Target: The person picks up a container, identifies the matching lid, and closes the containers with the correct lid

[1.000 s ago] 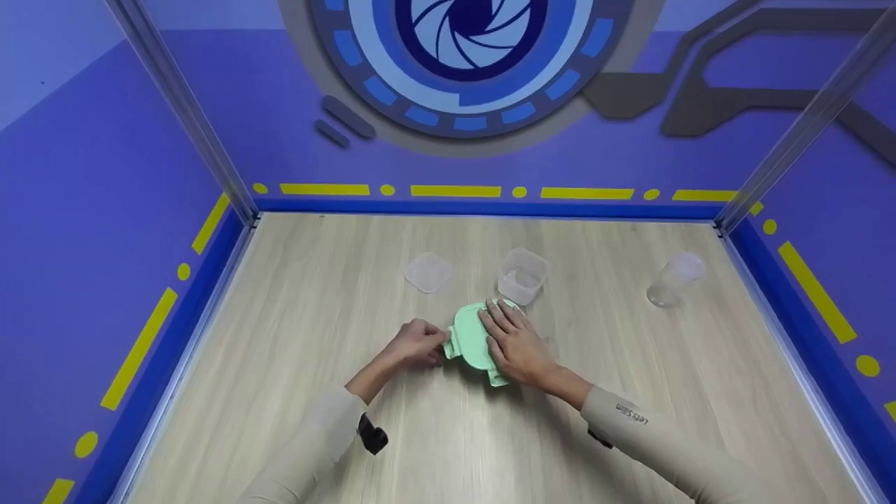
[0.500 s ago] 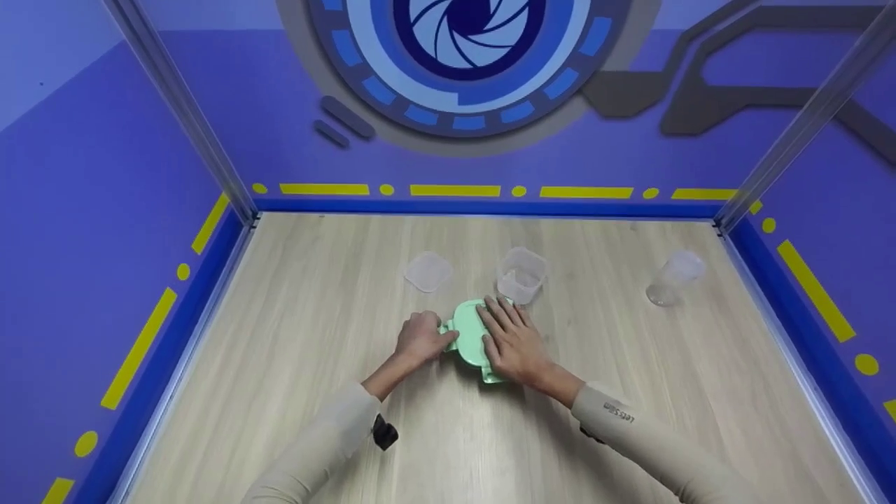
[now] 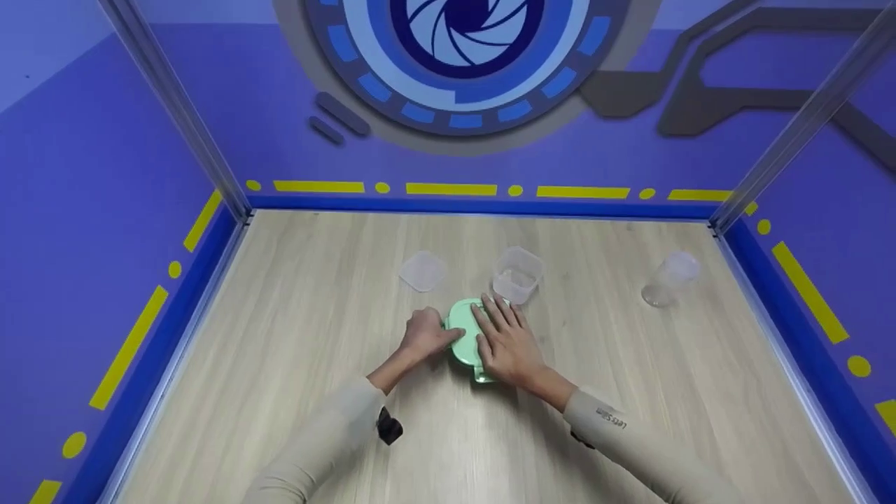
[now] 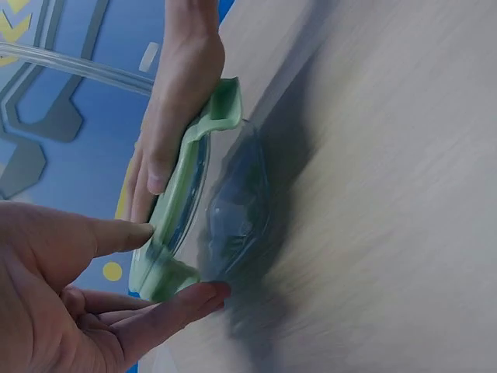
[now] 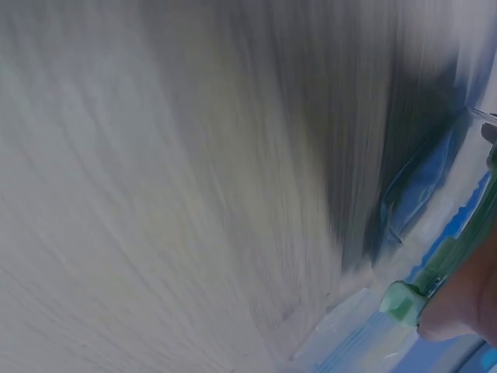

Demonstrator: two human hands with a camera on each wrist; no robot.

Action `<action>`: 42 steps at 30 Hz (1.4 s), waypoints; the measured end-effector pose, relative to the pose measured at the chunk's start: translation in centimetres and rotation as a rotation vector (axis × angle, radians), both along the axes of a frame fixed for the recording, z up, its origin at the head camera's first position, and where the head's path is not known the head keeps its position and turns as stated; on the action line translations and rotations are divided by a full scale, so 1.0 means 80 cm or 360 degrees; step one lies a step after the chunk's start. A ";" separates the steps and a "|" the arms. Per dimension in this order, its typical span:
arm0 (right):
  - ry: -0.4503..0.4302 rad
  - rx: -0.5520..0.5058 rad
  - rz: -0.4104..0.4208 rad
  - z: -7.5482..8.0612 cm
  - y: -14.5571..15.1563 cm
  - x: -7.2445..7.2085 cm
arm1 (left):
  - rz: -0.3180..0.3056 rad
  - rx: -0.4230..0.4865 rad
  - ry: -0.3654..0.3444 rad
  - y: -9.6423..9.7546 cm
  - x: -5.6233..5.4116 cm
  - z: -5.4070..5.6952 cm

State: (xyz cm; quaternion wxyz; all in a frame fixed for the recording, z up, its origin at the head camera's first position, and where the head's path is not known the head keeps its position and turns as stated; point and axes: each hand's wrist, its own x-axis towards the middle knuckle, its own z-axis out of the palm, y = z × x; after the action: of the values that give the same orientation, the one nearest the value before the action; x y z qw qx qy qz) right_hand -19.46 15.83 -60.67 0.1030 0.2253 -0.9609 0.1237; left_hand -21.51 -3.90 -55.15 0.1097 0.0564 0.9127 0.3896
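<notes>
A glass food container [image 4: 242, 206] with a mint-green lid [image 3: 464, 351] sits on the wooden table. My left hand [image 3: 424, 334] grips the lid's left side. In the left wrist view, its thumb presses the top of the lid while a finger touches the lower edge of the side clip [image 4: 167, 278]. My right hand [image 3: 511, 350] lies over the right half of the lid with its fingers straight, covering that part. The near clip [image 4: 225, 105] sticks outward from the rim. Only a green corner clip [image 5: 402, 303] and part of the hand show in the right wrist view.
Behind the container stands a clear square tub [image 3: 518, 275], close to the right fingertips. A translucent square lid [image 3: 423, 271] lies to its left. Farther right is a clear cylindrical jar [image 3: 670, 280]. Blue walls [image 3: 392, 168] enclose the table's back and sides.
My left hand has moved up and inward, from holding the side clip at its outer edge to having the thumb on top of the lid; the clip has swung down. The right hand stays on the lid.
</notes>
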 end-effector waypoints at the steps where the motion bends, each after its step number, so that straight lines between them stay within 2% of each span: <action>1: 0.0007 0.0006 -0.0007 -0.001 -0.002 0.001 | 0.0026 0.0020 -0.0038 0.000 -0.001 -0.001; 6: 0.0076 0.0008 -0.0018 -0.008 -0.008 0.009 | 0.0143 0.0107 -0.0256 -0.002 -0.002 -0.003; 11: 0.0152 -0.0045 -0.0014 -0.015 -0.013 0.021 | 0.0234 0.0203 -0.0503 -0.006 0.003 -0.001; 14: 0.0187 -0.0063 -0.0028 -0.020 -0.018 0.028 | 0.0253 0.0217 -0.0633 -0.008 0.007 0.001; 18: 0.0198 -0.0060 -0.0029 -0.024 -0.023 0.033 | 0.0266 0.0232 -0.0735 -0.012 0.010 0.000; 25: 0.0158 -0.0042 0.0006 -0.024 -0.034 0.029 | 0.0298 0.0289 -0.0764 -0.024 0.012 0.001; 30: 0.0139 -0.0065 0.0011 -0.021 -0.038 0.024 | 0.0254 0.0282 -0.0749 -0.028 0.010 0.005; 35: 0.0135 -0.0058 0.0009 -0.016 -0.031 0.017 | 0.0253 0.0225 -0.0746 -0.019 0.001 0.008; 42: 0.0235 -0.0090 -0.0010 -0.011 -0.010 0.000 | 0.0235 0.0265 -0.0734 0.002 -0.017 0.012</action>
State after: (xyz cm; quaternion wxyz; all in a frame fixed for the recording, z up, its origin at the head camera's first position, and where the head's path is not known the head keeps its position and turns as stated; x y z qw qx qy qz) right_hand -19.48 15.07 -61.52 0.1804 0.2277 -0.9475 0.1334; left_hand -22.87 -3.71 -54.16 0.2811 -0.0918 0.8300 0.4730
